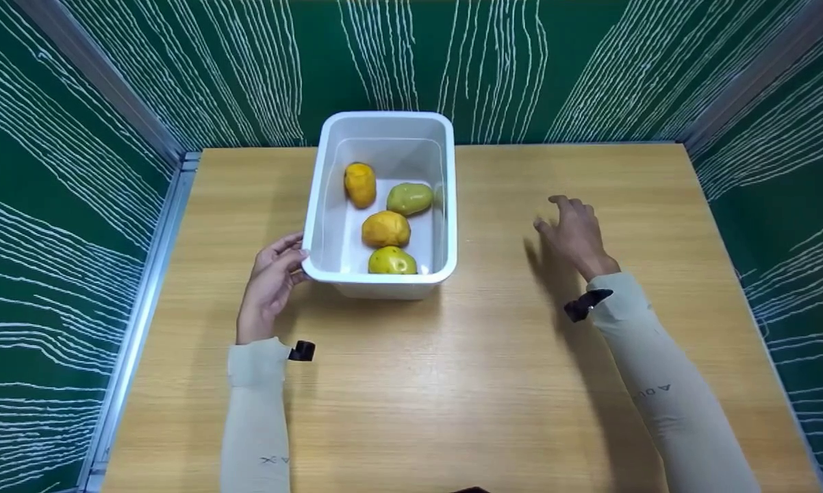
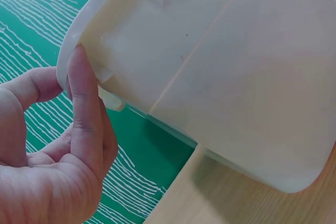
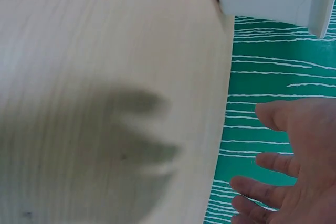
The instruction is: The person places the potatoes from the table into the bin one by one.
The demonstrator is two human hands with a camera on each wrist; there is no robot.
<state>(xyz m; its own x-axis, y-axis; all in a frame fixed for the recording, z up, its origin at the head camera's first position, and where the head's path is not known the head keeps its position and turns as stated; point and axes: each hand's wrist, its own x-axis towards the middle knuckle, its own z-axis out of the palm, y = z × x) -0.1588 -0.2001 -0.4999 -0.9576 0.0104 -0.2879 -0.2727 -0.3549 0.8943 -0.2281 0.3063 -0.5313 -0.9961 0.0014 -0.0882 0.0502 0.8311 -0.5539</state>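
Observation:
My left hand (image 1: 270, 286) pinches the rim of a white plastic tub (image 1: 319, 198) at its near left corner. In the left wrist view, the thumb and a finger (image 2: 84, 93) meet at the tub's lip (image 2: 65, 59). Inside the tub lie an orange-yellow fruit (image 1: 361, 185), a green fruit (image 1: 409, 198), a deep yellow fruit (image 1: 386, 229) and a yellow-green fruit (image 1: 392, 261), all mango-like. The near wall partly hides the yellow-green one. To the right of the tub, my right hand (image 1: 576, 233) hovers above the table with spread, slightly bent fingers and holds nothing.
A light wooden table (image 1: 500, 383) lies under both hands. Green panels with white wavy lines (image 1: 494, 68) enclose its back and sides. A metal rail (image 1: 137, 301) runs along the left edge. Small black devices (image 1: 302, 351) are strapped at both wrists.

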